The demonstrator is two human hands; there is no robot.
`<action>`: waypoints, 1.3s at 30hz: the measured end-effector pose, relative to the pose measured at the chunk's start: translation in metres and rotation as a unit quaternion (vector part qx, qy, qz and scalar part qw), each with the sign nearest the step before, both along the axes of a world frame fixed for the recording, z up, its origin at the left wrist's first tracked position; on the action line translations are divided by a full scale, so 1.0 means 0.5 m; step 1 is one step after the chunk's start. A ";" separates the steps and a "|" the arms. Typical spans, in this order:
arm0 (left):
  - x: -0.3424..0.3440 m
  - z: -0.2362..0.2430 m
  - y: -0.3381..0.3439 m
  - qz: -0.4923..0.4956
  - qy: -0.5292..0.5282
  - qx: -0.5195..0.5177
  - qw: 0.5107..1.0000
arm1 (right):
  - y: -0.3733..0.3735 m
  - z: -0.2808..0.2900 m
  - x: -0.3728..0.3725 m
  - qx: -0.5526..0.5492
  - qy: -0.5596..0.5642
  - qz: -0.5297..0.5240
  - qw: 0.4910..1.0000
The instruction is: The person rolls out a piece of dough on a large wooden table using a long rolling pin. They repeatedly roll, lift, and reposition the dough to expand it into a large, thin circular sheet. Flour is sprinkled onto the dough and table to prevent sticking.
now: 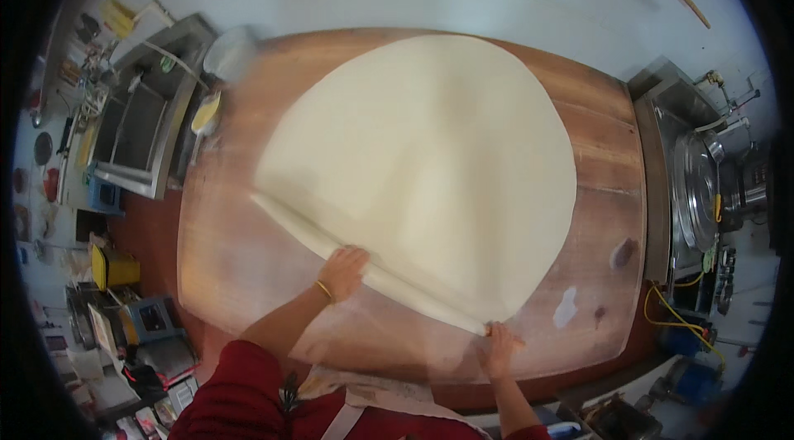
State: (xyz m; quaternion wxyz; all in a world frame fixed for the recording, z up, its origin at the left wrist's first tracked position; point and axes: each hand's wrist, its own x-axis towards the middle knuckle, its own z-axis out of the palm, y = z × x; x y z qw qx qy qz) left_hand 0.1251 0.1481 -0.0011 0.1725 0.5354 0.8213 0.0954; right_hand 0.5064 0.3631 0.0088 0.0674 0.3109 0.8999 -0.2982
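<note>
Key relation (12 = away from wearer): big pale dough sheet lies on the brown surface, at approx. 1 o'clk from the L hand & 11 o'clk from the R hand. Its near rim forms a rolled edge, long axis 10-to-4 o'clk, w/ the flat part on the 1 o'clk side. L hand is nearer sheet's middle; R hand sits at the roll's 4 o'clk end.

Hands: L palm-down over the roll, approx. mid-length, fingers tog. & touching; R bent at the roll's end, fingertips touching. Can't tell if either is closed round it, nor if there's a pin inside.

Around: yellow-and-white scoop-like tool btwn 10 & 11 o'clk, by surface's L side; metal sink at 10; round metal lid at 2; white patch at 3, near R hand.

In the way: L forearm crosses surface's near side from 7 o'clk; sheet's far rim runs v. close to surface's 12 o'clk edge.
</note>
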 end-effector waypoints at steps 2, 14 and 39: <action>0.010 0.007 -0.099 0.000 -0.002 0.021 1.000 | -0.090 -0.016 0.044 0.055 0.043 0.016 0.997; 0.031 -0.013 -0.516 0.196 0.041 -0.117 0.973 | -0.439 -0.025 0.007 -0.167 -0.226 0.059 0.958; -0.009 0.068 -0.441 0.444 -0.043 0.212 0.870 | 0.228 0.640 -0.836 0.248 0.035 0.204 0.946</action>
